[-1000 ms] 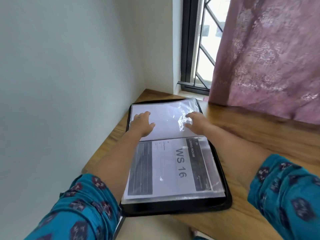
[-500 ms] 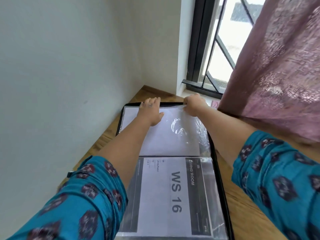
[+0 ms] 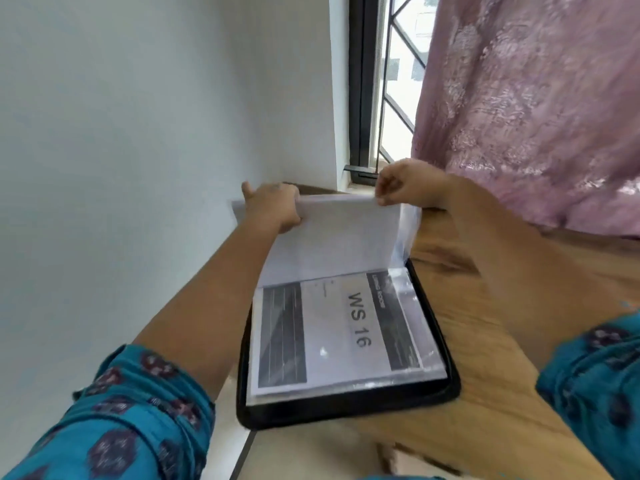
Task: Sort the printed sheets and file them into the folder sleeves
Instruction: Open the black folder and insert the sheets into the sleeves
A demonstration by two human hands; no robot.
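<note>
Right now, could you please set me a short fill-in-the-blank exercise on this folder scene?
1. Both hands lift a sleeve's far edge: the left hand grips it, the right hand ____ it.
2. The filed sheet lying flat reads WS ____.
3. The black folder lies on a ____ table.
4. The curtain at the window is ____.

Missing words: pinches; 16; wooden; pink

The far sleeve page (image 3: 332, 237), flat on the open folder (image 3: 346, 407) a second ago, now stands lifted off it toward the window. The left hand (image 3: 273, 207) moves from its middle to grip its top left edge, while the right hand (image 3: 405, 183) pinches its top right corner.
</note>
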